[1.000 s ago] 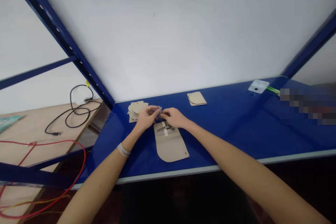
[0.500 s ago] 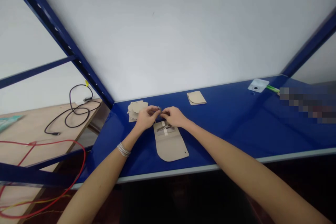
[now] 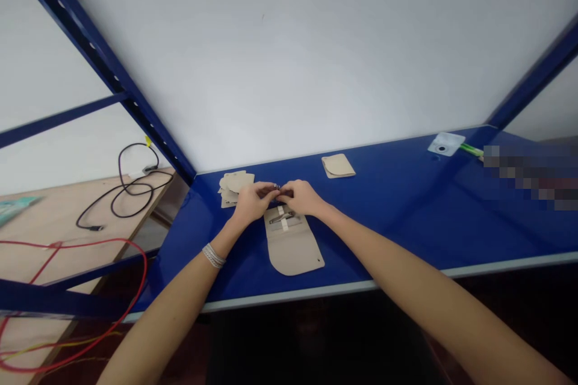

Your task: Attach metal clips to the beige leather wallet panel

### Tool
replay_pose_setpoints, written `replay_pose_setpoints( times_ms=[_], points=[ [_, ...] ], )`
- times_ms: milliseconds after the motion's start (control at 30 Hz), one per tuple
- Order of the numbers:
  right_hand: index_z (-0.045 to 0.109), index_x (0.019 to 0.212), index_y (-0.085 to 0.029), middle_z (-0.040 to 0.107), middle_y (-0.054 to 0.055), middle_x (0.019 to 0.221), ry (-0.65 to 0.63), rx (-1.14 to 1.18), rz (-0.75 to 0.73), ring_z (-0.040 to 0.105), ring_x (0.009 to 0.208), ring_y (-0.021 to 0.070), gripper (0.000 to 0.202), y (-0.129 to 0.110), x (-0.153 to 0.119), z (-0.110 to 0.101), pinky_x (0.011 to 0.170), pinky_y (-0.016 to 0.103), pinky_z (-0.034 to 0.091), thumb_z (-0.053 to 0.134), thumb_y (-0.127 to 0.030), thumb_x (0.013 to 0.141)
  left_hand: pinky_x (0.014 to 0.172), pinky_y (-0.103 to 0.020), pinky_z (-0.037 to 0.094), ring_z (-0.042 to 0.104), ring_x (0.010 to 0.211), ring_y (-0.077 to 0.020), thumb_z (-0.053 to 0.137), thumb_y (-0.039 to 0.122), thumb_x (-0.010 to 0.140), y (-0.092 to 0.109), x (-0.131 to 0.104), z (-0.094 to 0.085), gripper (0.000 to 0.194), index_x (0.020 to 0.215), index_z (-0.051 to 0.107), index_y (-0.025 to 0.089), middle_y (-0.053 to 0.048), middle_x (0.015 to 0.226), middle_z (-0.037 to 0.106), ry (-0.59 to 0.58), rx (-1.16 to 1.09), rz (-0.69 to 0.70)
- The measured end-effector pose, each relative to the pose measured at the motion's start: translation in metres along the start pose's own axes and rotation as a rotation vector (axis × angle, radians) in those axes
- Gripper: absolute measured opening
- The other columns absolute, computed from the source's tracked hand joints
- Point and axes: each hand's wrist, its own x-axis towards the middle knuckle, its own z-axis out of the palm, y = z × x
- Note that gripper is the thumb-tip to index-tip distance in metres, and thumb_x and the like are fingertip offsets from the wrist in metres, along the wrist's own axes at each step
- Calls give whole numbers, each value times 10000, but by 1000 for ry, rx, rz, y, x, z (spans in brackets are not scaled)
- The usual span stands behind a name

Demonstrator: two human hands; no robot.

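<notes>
My left hand (image 3: 251, 201) and my right hand (image 3: 301, 197) meet fingertip to fingertip just above the blue table. Pinched between them is a small shiny metal piece (image 3: 277, 186), mostly covered by the fingers, so its kind is unclear. Right below lies an opened beige case (image 3: 294, 249) with a rounded near end and a small dark spot in one corner. A white strap on it crosses slim metal tools (image 3: 280, 218). Beside my left hand, several beige folded cases (image 3: 238, 180) lie in a loose pile.
One folded beige case (image 3: 338, 166) rests toward the back of the blue table (image 3: 388, 210). At the far right lies a pale square packet (image 3: 446, 144) near green sticks (image 3: 472, 150). Blue posts flank the table; a wooden surface at left carries a black cable (image 3: 124, 192) and red cord.
My hands stay joined at nearly the same place, the fingertips turning slightly around the small metal piece. The view has shifted a little; the cases lie as before.
</notes>
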Motion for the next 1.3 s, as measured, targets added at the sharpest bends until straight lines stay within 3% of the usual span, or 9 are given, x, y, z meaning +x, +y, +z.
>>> replay_pose_setpoints(
  times_ms=[133,400,700,1300],
  points=[
    [725,861,-202,699,41,833,26,-22,-17,589,721,145,218,-1,-1,1,648,225,393,564,-334,794,744,-320,544,673,773,-199,617,328,773,2,0,-1,220,875,710,156,-77,884,723,1,67,38],
    [718,866,-200,694,45,848,23,-27,-25,591,739,151,212,-1,-1,0,657,229,398,556,-315,794,631,-283,540,654,659,-173,601,360,781,-2,-1,0,252,887,712,160,-63,840,720,-11,39,13],
    [716,860,-195,695,50,850,4,-26,-18,597,740,155,193,-1,0,-1,656,232,401,573,-302,788,574,-248,491,620,630,-160,569,334,799,4,-2,-4,215,840,717,183,-49,802,705,-40,157,59],
    [702,829,-178,680,54,834,20,-14,-19,585,720,147,176,1,-1,3,636,227,403,580,-295,780,619,-251,435,588,639,-147,578,289,797,4,0,-5,177,788,719,181,-44,750,690,-45,201,138]
  ],
)
